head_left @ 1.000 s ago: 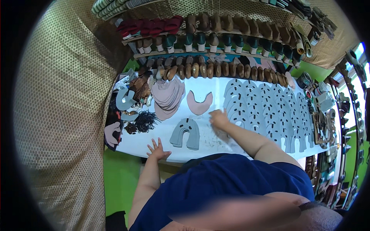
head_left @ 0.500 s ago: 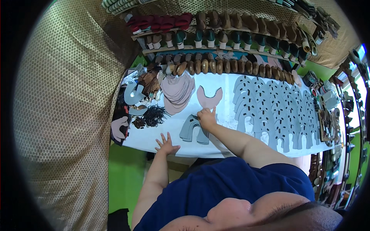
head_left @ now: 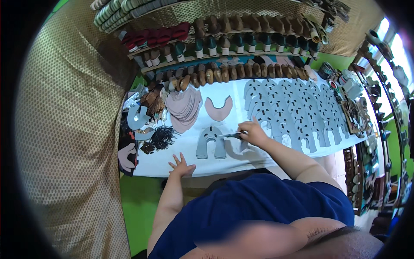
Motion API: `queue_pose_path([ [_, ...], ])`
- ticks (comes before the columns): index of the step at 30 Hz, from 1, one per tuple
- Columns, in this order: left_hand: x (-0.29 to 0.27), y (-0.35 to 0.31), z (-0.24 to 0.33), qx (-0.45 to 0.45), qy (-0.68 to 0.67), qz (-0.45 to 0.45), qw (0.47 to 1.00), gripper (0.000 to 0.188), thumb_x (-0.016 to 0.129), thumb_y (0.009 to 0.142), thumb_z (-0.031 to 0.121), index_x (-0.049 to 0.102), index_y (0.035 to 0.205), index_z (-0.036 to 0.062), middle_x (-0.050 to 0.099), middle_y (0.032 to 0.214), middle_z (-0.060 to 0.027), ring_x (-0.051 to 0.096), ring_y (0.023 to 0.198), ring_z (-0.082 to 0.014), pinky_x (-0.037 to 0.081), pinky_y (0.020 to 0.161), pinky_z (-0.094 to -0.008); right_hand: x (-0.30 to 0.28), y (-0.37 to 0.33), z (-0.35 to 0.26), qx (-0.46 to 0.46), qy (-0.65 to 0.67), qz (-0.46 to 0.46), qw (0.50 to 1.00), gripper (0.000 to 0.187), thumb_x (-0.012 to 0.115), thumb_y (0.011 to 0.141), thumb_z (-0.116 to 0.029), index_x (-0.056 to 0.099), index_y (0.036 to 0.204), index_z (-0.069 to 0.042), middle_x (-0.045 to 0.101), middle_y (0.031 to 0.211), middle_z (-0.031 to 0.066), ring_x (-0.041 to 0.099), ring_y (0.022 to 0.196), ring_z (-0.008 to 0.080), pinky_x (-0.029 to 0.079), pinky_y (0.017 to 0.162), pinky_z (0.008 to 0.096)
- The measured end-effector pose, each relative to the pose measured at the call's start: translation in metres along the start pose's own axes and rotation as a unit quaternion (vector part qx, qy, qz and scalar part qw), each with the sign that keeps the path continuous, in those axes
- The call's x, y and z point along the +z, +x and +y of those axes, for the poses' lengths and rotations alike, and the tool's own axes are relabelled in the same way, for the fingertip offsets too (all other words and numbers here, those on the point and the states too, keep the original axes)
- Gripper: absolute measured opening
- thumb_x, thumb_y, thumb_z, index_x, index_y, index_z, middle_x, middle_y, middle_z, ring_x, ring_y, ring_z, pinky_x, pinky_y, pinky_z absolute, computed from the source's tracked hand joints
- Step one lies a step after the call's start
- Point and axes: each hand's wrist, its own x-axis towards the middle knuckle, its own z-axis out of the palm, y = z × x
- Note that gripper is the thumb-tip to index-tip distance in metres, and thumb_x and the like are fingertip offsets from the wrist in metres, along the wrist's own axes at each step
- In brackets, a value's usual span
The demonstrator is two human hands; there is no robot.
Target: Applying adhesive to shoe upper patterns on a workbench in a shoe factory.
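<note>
My right hand (head_left: 255, 133) is closed on a thin dark object with a pale tip (head_left: 233, 135), raised over the white table; its kind is unclear. Just left of it lies a small stack of grey U-shaped cut pieces (head_left: 210, 142), the top one marked with black patches. Fingers spread, my left hand (head_left: 182, 166) rests at the table's near edge and holds nothing. A single pink U-shaped piece (head_left: 219, 113) lies beyond the grey stack. To its left, overlapping pink pieces (head_left: 184, 105) form a fanned pile.
Overlapping rows of grey U-shaped pieces (head_left: 289, 110) cover the right side of the table (head_left: 194, 142). Black strips (head_left: 163, 137) and mixed scraps lie at the left. Shoe lasts (head_left: 233, 73) line the back, below shelves of heeled shoes (head_left: 239, 42). A patterned curtain (head_left: 82, 129) hangs left.
My right hand has moved right, off the grey stack, with the thin object in it. The stack now sits straighter, its patches showing. My left hand stays spread at the edge; the view has shifted.
</note>
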Motion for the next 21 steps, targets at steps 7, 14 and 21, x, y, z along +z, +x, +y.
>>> queue_pose_path([
  [7, 0.003, 0.003, -0.002, -0.001, 0.010, -0.001, 1.000, 0.128, 0.072, 0.072, 0.064, -0.019, 0.154, 0.0276, -0.029, 0.159, -0.0127, -0.020, 0.143, -0.0527, 0.008, 0.106, -0.0774, -0.113, -0.064, -0.024, 0.110, 0.023, -0.142, 0.984, 0.011, 0.070, 0.080, -0.015, 0.066, 0.089, -0.011, 0.067, 0.085, 0.0003, 0.066, 0.089, 0.0207, 0.020, 0.112, 0.0650],
  [14, 0.009, 0.028, -0.007, -0.002, 0.041, 0.001, 0.999, 0.128, 0.071, 0.073, 0.064, -0.021, 0.154, 0.0275, -0.030, 0.159, -0.0137, -0.019, 0.144, -0.0520, 0.008, 0.106, -0.0766, -0.081, -0.044, 0.107, 0.318, 0.065, -0.078, 0.943, 0.016, 0.075, 0.077, -0.017, 0.068, 0.091, -0.011, 0.071, 0.088, 0.0027, 0.067, 0.090, 0.0229, 0.033, 0.103, 0.0564],
  [21, 0.013, 0.032, -0.006, -0.012, 0.055, 0.004, 0.998, 0.125, 0.070, 0.075, 0.064, -0.021, 0.154, 0.0278, -0.030, 0.159, -0.0133, -0.019, 0.144, -0.0517, 0.010, 0.107, -0.0763, -0.034, -0.031, 0.161, 0.316, -0.176, -0.031, 0.932, 0.017, 0.077, 0.076, -0.021, 0.069, 0.091, -0.017, 0.067, 0.094, 0.0022, 0.058, 0.110, 0.0256, 0.016, 0.109, 0.0747],
])
